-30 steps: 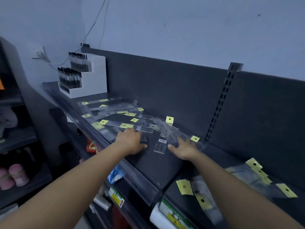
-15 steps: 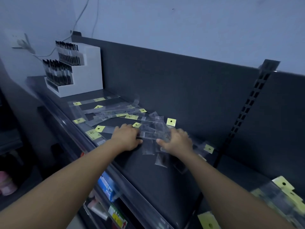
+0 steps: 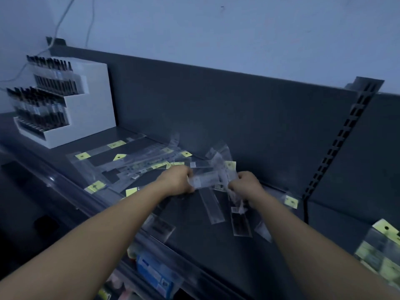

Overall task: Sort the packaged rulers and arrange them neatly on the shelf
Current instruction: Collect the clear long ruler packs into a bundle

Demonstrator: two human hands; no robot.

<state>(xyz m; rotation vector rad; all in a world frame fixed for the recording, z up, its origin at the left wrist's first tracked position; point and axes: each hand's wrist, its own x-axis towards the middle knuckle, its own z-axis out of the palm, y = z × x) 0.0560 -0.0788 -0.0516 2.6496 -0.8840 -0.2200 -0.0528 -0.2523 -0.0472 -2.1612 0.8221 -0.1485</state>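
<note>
Left hand (image 3: 177, 179), fingers curled, gripped one end of a small bundle of packaged rulers (image 3: 206, 179) held just above the middle of the shelf (image 3: 194, 239), near its back edge; right hand (image 3: 246, 185) was curled round the other end of the same bundle, with several clear sleeves hanging crumpled from its grasp. Both bare forearms reached in over the front edge. Many loose rulers (image 3: 134, 167) in clear sleeves with yellow hang tags lay scattered and overlapping across the left half of the shelf, from front edge to back. Two flat sleeves (image 3: 213, 206) lay on the shelf below the hands, pointing toward the front edge, and a yellow-tagged sleeve (image 3: 291, 201) lay by the back edge, right of the right hand. A white stepped display stand (image 3: 91, 109) filled with dark pens stood at the shelf's far left, against the dark back panel (image 3: 216, 115). A slotted upright (image 3: 337, 148) separated this shelf from the next one on the right, where more yellow-tagged packets (image 3: 381, 252) lay. A blue box (image 3: 153, 271) sat on a lower shelf, blurred
</note>
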